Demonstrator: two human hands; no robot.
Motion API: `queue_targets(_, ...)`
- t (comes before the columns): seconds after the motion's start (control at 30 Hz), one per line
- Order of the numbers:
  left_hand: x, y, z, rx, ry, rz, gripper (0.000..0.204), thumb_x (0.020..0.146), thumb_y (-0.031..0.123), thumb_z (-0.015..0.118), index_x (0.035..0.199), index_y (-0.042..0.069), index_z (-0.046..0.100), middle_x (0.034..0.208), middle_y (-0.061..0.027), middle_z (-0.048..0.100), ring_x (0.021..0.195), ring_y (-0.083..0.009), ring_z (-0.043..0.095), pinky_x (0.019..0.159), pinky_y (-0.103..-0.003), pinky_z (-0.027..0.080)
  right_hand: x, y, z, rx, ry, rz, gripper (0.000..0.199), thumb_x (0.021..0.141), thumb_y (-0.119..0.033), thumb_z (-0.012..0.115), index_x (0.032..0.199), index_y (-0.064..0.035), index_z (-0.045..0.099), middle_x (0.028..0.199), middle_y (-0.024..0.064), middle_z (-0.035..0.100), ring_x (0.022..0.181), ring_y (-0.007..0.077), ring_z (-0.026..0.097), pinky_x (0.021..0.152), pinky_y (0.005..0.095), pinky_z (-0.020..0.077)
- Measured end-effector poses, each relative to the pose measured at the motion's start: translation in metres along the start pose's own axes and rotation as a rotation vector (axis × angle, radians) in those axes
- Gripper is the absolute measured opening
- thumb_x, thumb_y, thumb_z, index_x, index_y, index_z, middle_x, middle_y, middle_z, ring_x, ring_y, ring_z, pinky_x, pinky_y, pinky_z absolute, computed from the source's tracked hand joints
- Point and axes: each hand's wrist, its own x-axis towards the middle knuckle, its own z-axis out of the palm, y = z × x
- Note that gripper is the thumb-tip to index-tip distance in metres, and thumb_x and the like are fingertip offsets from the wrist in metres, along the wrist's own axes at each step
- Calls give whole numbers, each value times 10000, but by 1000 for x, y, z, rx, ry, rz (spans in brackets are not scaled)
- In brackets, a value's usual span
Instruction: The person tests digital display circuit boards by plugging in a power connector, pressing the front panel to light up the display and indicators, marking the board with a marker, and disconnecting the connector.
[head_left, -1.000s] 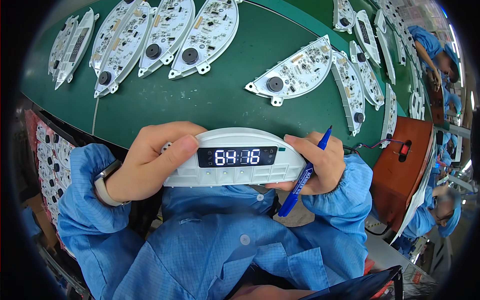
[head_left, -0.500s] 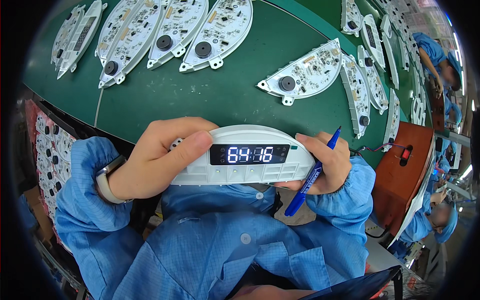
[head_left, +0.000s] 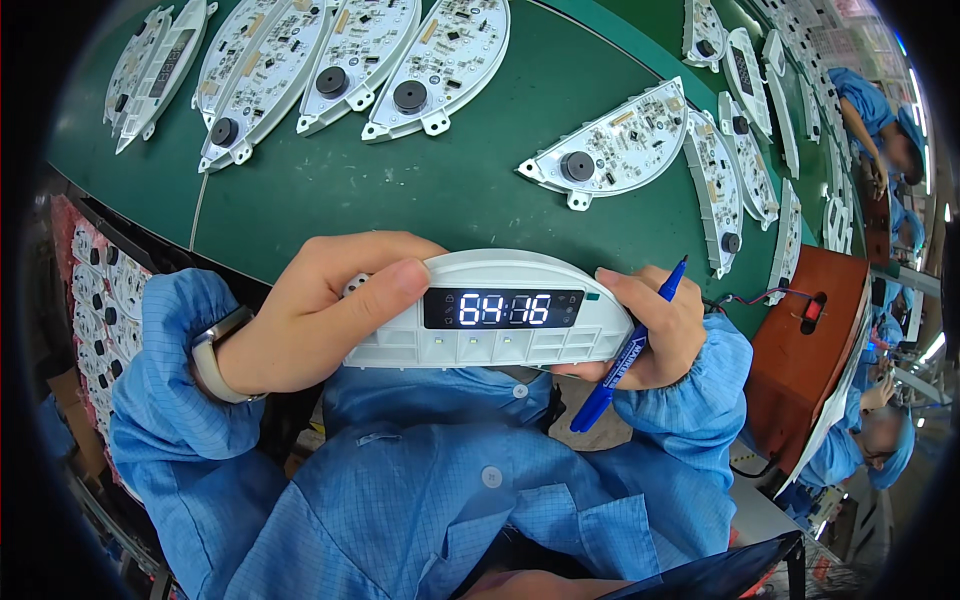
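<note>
A white, arch-shaped display module [head_left: 480, 350] with a lit black digit window is held level in front of my body. My left hand [head_left: 330, 315] grips its left end, thumb on the front face and fingers behind. On its right end my right hand [head_left: 660, 325] is closed, thumb at the upper corner and fingers partly hidden underneath. A blue marker pen [head_left: 630, 345] is also tucked in the right hand, slanting with its tip up. Small lights glow on the module below the window.
White half-moon circuit boards [head_left: 435, 70] with round black buzzers stand in a row at the far left. Another board [head_left: 610, 145] lies right of centre on the green table [head_left: 330, 205]. A brown box [head_left: 805, 340] with a wired red switch is at right. Co-workers [head_left: 880, 130] sit beyond.
The display module and both hands have shifted very slightly to the right in the picture, as has the view of the table. The grip and the lit digits look the same.
</note>
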Motion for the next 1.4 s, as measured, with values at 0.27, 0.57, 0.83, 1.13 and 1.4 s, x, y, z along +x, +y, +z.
queue_targets(0.27, 0, -1, -1, -40, -2, 14, 311, 996, 204, 464, 1129, -48, 590, 1000, -74, 647, 904, -95, 561, 791, -235, 453, -2, 1, -2, -37, -27, 9, 754, 644, -386, 854, 1175, 16, 498, 755, 146, 642, 593, 243, 634, 506, 318, 469)
queue_targets(0.57, 6, -4, -1, 1, 21, 6, 324, 995, 230, 472, 1077, -52, 608, 966, -63, 650, 887, -91, 555, 789, -234, 452, -2, 5, 6, -5, 77, 3, 657, 644, -333, 849, 1110, 43, 578, 703, 114, 609, 545, 210, 586, 474, 301, 454)
queue_targets(0.83, 5, -8, -1, 30, 50, 20, 326, 995, 235, 472, 1060, -53, 609, 951, -58, 649, 877, -84, 552, 786, -229, 449, -2, 6, 6, -2, 57, -22, 736, 626, -331, 872, 1166, 22, 519, 726, 129, 616, 583, 235, 630, 499, 307, 465)
queue_targets(1.13, 6, -6, -2, 71, 31, 18, 364, 991, 238, 437, 1080, -72, 604, 977, -79, 653, 868, -105, 585, 771, -236, 459, -1, 1, 2, -28, 45, -4, 700, 637, -337, 856, 1143, 34, 547, 771, 138, 635, 586, 232, 622, 509, 310, 475)
queue_targets(1.4, 7, -4, -3, 83, 22, 8, 367, 989, 241, 440, 1073, -75, 605, 962, -80, 656, 860, -101, 585, 761, -232, 460, 0, -1, 0, -17, 28, 38, 643, 652, -333, 839, 1101, 53, 587, 803, 144, 650, 597, 237, 620, 520, 310, 490)
